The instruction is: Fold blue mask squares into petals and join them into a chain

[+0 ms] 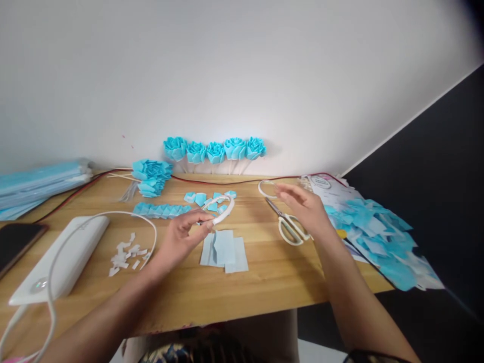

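Observation:
My left hand (187,234) pinches a white ring (225,212), which looks like a thin roll of tape, above the middle of the table. Beneath it lie a few pale blue fabric squares (226,249) and several small folded blue petals (200,199). Over the right side, my right hand (302,201) has its thumb and fingertips drawn together. A second white ring (260,190) shows right at those fingertips; whether they grip it is unclear. Below the right hand, scissors (289,227) with cream handles lie partly open on the wood.
Several blue fabric roses (215,153) lean on the wall, with more roses (151,176) at the back left. A power bank (62,257) with a white cable, a phone (18,242) and white paper bits (123,256) lie left. Blue scraps (374,227) cover the right edge.

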### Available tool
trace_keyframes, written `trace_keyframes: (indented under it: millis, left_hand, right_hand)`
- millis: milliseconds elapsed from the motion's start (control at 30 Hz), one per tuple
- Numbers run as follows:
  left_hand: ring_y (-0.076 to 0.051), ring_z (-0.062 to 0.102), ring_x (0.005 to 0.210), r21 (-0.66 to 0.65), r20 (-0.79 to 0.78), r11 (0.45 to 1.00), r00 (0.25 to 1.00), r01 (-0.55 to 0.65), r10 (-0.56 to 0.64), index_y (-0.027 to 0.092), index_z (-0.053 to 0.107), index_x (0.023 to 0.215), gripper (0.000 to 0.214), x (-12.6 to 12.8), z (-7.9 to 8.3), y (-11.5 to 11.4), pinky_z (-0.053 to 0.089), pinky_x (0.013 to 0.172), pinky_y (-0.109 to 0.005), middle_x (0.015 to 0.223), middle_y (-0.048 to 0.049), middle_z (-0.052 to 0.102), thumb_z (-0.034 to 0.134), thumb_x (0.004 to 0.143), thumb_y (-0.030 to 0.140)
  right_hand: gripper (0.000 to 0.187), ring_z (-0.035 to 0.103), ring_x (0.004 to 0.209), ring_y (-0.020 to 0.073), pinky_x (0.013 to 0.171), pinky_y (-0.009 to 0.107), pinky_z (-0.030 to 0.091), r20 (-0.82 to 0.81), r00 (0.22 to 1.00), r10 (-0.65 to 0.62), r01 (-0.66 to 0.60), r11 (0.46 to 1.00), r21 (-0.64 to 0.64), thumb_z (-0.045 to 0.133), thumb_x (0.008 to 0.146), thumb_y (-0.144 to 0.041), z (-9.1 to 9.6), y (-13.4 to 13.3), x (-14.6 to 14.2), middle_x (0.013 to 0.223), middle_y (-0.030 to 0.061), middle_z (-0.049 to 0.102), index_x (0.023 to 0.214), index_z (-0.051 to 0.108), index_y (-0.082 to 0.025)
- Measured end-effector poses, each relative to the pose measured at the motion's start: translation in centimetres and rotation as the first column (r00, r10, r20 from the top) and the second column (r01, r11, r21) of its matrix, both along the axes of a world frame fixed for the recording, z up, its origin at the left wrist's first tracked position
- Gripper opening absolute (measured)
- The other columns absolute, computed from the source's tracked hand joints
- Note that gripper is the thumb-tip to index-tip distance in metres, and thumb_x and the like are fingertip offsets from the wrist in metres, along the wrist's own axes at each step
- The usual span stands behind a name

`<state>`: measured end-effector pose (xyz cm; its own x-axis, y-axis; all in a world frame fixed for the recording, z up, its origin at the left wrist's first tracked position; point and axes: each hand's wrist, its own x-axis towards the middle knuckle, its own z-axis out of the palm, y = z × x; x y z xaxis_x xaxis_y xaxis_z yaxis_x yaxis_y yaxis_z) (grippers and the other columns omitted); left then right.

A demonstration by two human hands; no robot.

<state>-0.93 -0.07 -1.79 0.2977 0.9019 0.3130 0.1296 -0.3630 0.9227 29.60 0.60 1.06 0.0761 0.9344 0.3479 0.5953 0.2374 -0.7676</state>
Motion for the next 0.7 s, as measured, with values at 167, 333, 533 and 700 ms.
trace_keyframes:
  millis: [167,333,533,700]
  left_hand:
    - [-0.018,0.058,0.076,-0.113,0.085,0.993,0.995,-0.033,0.043,0.018,0.066,0.072,0.022,-0.2,-0.5,0.2,0.043,0.073,-0.027,0.075,-0.0015,0.065,0.063,0.083,0.037]
    - [-0.022,0.058,0.087,-0.138,0.11,0.99,0.993,-0.037,0.053,0.019,0.064,0.071,0.027,-0.5,-1.1,0.6,0.041,0.08,-0.028,0.079,-0.0021,0.066,0.058,0.086,0.04]
    - [-0.02,0.054,0.08,-0.241,0.248,0.97,0.966,-0.015,0.076,0.016,0.064,0.071,0.035,0.0,0.2,0.3,0.042,0.079,-0.031,0.075,-0.0044,0.062,0.053,0.087,0.046]
    - [-0.018,0.053,0.074,-0.294,0.485,0.944,0.875,0.15,0.012,0.014,0.067,0.077,0.038,0.4,0.3,0.7,0.044,0.077,-0.033,0.071,-0.0046,0.059,0.052,0.088,0.047]
  right_hand:
    - [0.028,0.065,0.087,0.0239,0.078,0.036,0.049,0.544,0.826,-0.148,0.181,0.983,-0.008,0.048,0.09,-0.027,-2.1,-3.2,3.8,0.098,0.0101,0.07,0.11,0.066,-0.017]
    - [0.029,0.061,0.093,0.0281,0.081,0.037,0.044,0.713,0.695,-0.089,0.261,0.956,-0.135,0.052,0.091,-0.031,-3.6,-4.7,2.9,0.097,0.0142,0.065,0.112,0.062,-0.016]
    - [0.025,0.063,0.088,0.0289,0.08,0.041,0.046,0.633,0.768,-0.096,0.265,0.948,-0.177,0.055,0.085,-0.023,-3.8,-3.5,2.3,0.09,0.0126,0.066,0.107,0.062,-0.016]
    - [0.053,0.064,0.093,0.0251,0.077,0.036,0.051,-0.219,0.973,-0.076,0.022,0.97,-0.241,0.065,0.079,-0.043,-1.3,-4.4,0.7,0.101,0.0086,0.064,0.127,0.049,-0.026]
